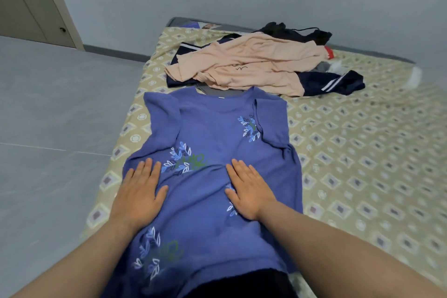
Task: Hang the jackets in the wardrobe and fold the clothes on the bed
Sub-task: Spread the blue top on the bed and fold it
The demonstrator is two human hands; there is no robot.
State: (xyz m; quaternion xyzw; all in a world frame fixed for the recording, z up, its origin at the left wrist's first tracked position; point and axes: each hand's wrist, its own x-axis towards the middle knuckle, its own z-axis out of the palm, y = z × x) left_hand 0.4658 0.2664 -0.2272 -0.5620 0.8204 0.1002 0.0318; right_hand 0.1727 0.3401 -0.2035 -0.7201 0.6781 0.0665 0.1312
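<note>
A blue T-shirt [208,133] with leaf prints lies face up along the near left side of the bed [362,152], both sleeves folded in over the chest. My left hand [140,191] presses flat on its left half, fingers straight. My right hand [249,191] lies flat on its right half the same way. Beyond the collar sits a heap of clothes: a peach top [246,65] on top, a navy garment with white stripes [338,83] under it, and a black garment [290,30] at the back.
The bed has a beige patterned sheet and stands against a pale wall. Grey floor [48,116] runs along its left side. A door [29,7] with a small knob is at the top left. Something dark lies under the shirt's hem at the bottom edge.
</note>
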